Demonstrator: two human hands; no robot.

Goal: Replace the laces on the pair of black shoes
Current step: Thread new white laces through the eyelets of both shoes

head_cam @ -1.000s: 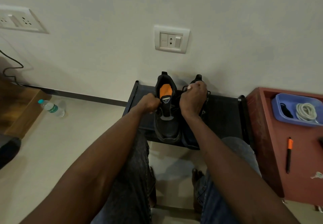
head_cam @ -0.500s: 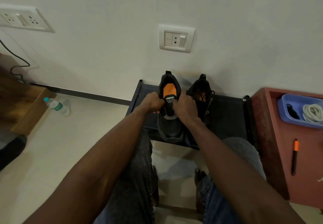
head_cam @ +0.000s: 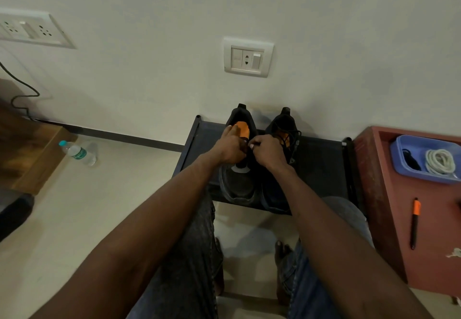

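Left shoe (head_cam: 238,184) on rack (head_cam: 321,166), long axis toward wall. Both hands over its tongue: left hand (head_cam: 228,148) holds tongue, right hand (head_cam: 268,150) pinches something small, likely lace. Right shoe (head_cam: 284,129) just beside right hand.

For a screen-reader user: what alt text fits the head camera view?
Both hands, left hand and right hand, work at the left black shoe beside the right black shoe on a dark rack; a blue tray holds a white lace.

Head cam, fwd-down, arm's-length close.
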